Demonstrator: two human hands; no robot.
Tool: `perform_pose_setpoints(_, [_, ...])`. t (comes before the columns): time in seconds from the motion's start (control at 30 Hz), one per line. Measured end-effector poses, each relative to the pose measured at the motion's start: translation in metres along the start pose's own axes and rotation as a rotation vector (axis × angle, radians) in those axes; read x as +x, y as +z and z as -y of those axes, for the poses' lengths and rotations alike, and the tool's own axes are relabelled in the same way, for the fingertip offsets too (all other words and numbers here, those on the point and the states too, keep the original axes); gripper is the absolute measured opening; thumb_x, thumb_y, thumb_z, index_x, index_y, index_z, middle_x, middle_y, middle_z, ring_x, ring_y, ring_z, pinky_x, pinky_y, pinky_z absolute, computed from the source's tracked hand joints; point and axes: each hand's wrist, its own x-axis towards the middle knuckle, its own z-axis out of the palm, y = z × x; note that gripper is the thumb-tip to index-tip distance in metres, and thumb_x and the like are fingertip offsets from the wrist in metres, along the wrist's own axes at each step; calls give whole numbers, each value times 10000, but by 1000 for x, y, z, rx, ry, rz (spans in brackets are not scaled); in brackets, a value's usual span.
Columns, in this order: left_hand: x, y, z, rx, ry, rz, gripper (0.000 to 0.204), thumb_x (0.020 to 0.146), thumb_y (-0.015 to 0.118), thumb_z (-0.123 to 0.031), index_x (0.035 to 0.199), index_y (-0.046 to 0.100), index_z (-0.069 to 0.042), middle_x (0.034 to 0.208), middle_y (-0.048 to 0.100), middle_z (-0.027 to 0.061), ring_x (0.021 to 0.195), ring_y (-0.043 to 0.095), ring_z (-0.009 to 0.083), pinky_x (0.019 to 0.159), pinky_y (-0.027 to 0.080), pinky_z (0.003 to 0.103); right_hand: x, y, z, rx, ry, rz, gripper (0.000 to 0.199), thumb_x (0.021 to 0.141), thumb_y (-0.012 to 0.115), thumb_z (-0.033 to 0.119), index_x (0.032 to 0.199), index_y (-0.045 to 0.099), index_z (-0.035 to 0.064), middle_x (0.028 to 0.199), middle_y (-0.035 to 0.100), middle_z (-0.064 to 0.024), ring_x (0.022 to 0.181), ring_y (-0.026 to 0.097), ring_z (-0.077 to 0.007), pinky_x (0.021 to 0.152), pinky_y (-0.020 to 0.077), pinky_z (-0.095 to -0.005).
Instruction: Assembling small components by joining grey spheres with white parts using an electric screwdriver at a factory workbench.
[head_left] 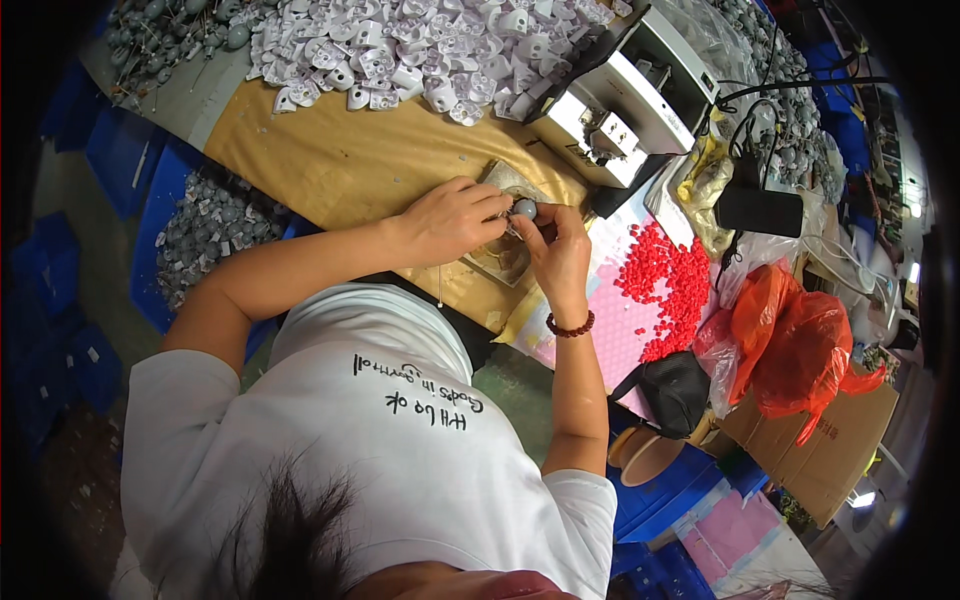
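Observation:
A small grey ball-shaped part (524,208) is held between my two hands over the work table. My right hand (562,250), with a dark bead bracelet at its wrist, pinches the part from the right. From the left, the bent fingers of my left hand (450,220) close on the same part, and a small pale bit shows between the fingertips. A thin cord (439,288) with a tiny pale end hangs below my left hand. Under my hands lies a flat clear-and-grey pad or fixture (500,265), partly covered by them.
Beyond my hands, white plastic parts (400,50) are heaped on the brown table cover (310,150). A white-and-grey machine (620,110) stands at the right, near small red pieces (665,290) and a red plastic bag (800,340). A blue bin (148,240) of grey parts is at left.

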Motion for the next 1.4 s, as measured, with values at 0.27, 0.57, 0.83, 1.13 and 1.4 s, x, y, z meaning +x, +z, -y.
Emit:
perform_pose_setpoints(0.27, [25, 1, -12, -77, -237, -25, 346, 744, 718, -133, 1066, 595, -110, 1016, 585, 43, 1004, 557, 245, 829, 469, 380, -6, 12, -14, 220, 107, -41, 335, 801, 802, 103, 1072, 629, 7, 905, 623, -83, 711, 588, -178, 628, 490, -297])
perform_pose_setpoints(0.57, [30, 6, -11, -26, -199, -7, 294, 736, 714, -140, 1003, 592, -115, 970, 571, 32, 974, 539, 241, 768, 483, 371, 104, -55, -108, 174, 169, -443, 474, 936, 671, 202, 1269, 507, -93, 1057, 651, -166, 917, 618, -187, 781, 504, -296])
perform_pose_setpoints(0.83, [27, 10, -10, -21, -217, -25, 292, 737, 713, -142, 1007, 605, -116, 962, 570, 33, 976, 542, 245, 762, 490, 377, 79, -67, -20, 517, -114, -880, 509, 857, 761, 105, 1243, 464, -43, 1028, 611, -104, 849, 598, -155, 748, 513, -271])
perform_pose_setpoints(1.13, [27, 11, -12, -53, -234, -50, 304, 723, 719, -152, 1010, 627, -114, 954, 589, 44, 964, 548, 265, 788, 497, 396, 107, -95, 81, 770, -405, -583, 536, 824, 681, -94, 1287, 415, -46, 797, 661, -94, 654, 658, -176, 657, 556, -306])
perform_pose_setpoints(1.4, [26, 9, -8, -76, -226, -63, 286, 711, 715, -151, 978, 630, -96, 940, 592, 57, 939, 559, 274, 775, 502, 400, 138, -75, 67, 767, -238, -436, 496, 794, 716, -69, 1210, 446, -48, 794, 662, -86, 628, 640, -154, 621, 544, -290])
